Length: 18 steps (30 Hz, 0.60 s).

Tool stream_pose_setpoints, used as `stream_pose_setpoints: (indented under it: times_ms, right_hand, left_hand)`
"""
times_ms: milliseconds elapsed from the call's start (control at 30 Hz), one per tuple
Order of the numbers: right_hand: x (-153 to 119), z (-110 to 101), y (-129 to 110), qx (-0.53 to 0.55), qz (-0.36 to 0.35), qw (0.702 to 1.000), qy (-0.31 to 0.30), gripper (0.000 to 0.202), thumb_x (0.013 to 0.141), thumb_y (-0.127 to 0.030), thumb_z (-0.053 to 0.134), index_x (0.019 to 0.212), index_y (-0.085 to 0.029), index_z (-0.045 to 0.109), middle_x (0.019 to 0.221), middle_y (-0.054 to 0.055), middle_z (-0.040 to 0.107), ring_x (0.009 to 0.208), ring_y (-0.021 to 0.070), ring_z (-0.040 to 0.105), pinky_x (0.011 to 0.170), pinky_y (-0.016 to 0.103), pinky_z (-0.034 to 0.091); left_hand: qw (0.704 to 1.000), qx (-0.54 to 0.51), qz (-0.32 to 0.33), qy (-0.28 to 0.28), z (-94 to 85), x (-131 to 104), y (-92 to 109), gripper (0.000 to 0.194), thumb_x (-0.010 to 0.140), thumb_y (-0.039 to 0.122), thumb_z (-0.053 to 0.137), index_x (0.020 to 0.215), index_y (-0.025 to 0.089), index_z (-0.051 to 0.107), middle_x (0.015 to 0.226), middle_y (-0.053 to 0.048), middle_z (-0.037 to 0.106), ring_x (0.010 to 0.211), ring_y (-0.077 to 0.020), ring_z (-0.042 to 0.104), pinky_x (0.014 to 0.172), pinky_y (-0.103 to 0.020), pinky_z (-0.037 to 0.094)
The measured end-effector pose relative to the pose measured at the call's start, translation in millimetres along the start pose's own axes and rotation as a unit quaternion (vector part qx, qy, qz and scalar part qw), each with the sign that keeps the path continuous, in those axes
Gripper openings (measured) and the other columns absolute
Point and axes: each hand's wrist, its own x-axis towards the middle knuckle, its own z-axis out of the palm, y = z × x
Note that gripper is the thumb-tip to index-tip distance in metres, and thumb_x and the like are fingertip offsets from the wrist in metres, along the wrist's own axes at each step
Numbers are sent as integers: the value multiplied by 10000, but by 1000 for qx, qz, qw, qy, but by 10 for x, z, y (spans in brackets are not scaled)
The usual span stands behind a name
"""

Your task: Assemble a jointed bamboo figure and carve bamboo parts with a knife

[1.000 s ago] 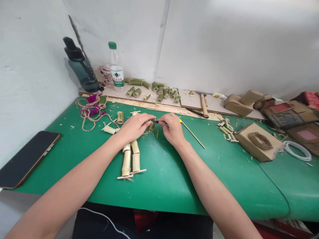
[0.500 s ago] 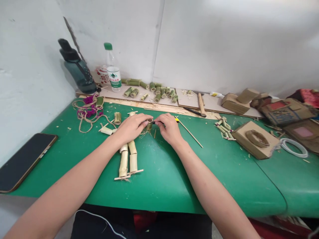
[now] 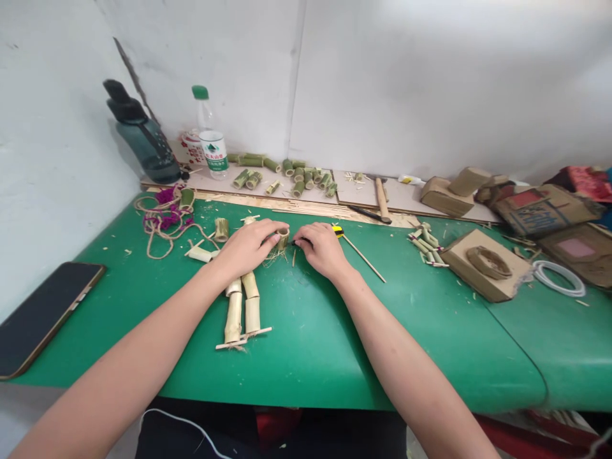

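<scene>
My left hand [image 3: 251, 245] is closed around a short bamboo tube [image 3: 283, 238], which stands upright on the green table with its hollow end up. My right hand [image 3: 321, 247] grips a black-and-yellow utility knife [image 3: 338, 231]. The knife's dark front end points left, a small gap from the tube, and its blade is too small to make out. Thin bamboo shavings lie around the tube's foot. Partly under my left forearm lies a jointed figure of pale bamboo pieces [image 3: 233, 317], with thin sticks through its lower ends.
On the left are a phone [image 3: 50, 315], tangled twine [image 3: 155, 237] and a loose bamboo tube [image 3: 221, 229]. Along the back stand two bottles, cut bamboo pieces [image 3: 299, 182] and a hammer [image 3: 382, 199]. A thin stick [image 3: 366, 259], small bamboo bundle [image 3: 427, 245] and cardboard [image 3: 492, 264] lie right.
My right hand has drawn the knife's front end slightly away from the tube's rim, opening a gap. My left hand keeps its hold on the tube. The whole view has shifted slightly.
</scene>
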Motion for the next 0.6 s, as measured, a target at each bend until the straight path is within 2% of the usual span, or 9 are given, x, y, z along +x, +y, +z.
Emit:
stream_pose_setpoints:
  times_ms: [167, 433, 600]
  right_hand:
    - [-1, -12, -43, 32, 6, 998, 46, 126, 971, -155, 578, 959, -230, 679, 967, 48, 756, 939, 249, 620, 870, 393, 401]
    - [-1, 50, -85, 18, 0, 1000, -3, 126, 923, -111, 626, 908, -217, 693, 928, 44, 735, 914, 238, 599, 856, 381, 383]
    - [3, 2, -60, 26, -2, 999, 20, 75, 904, -151, 672, 930, -217, 698, 992, 49, 731, 941, 240, 604, 860, 389, 417]
  left_hand:
    - [1000, 9, 2, -5, 5, 2, 7, 389, 1031, 270, 441, 1379, 262, 614, 1341, -39, 692, 1233, -225, 648, 1090, -402, 496]
    - [1000, 19, 1, -8, -9, -2, 44, 383, 1039, 261, 417, 1369, 241, 612, 1354, -42, 685, 1254, -224, 635, 1092, -395, 487]
    - [1000, 21, -1, -13, -4, -5, 37, 390, 1042, 273, 423, 1393, 241, 589, 1359, -46, 678, 1248, -231, 635, 1087, -397, 487]
